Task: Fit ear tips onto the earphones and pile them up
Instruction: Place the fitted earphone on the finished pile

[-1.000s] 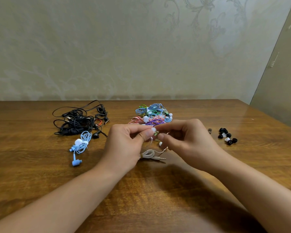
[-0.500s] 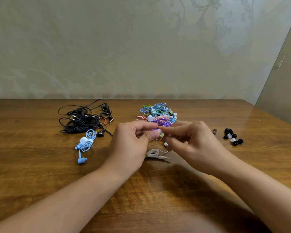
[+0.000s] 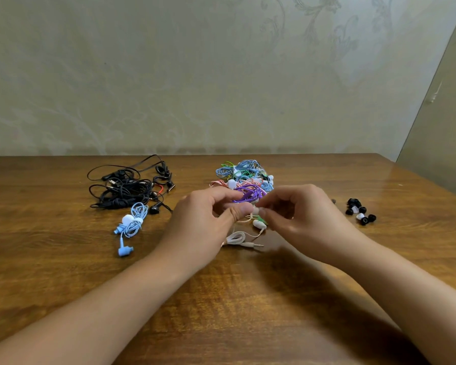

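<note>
My left hand point(image 3: 206, 222) and my right hand point(image 3: 300, 219) meet over the middle of the table, fingertips almost touching. Between them they pinch a small white earbud point(image 3: 256, 210) of a cream earphone; which hand holds the bud and which an ear tip I cannot tell. Its second bud point(image 3: 259, 223) hangs just below. The cream cable and jack point(image 3: 241, 239) lie coiled on the table under the hands. Loose black and white ear tips point(image 3: 359, 210) sit to the right.
A pile of coloured earphones point(image 3: 244, 177) lies just behind the hands. A tangle of black earphones point(image 3: 127, 188) is at the back left, with a light blue earphone point(image 3: 131, 223) in front of it. The wooden table point(image 3: 63, 259) ends at a wall.
The hands stay together on the cream earbud, fingers shifting slightly. The camera view has drifted a little, so everything sits slightly to the right of before.
</note>
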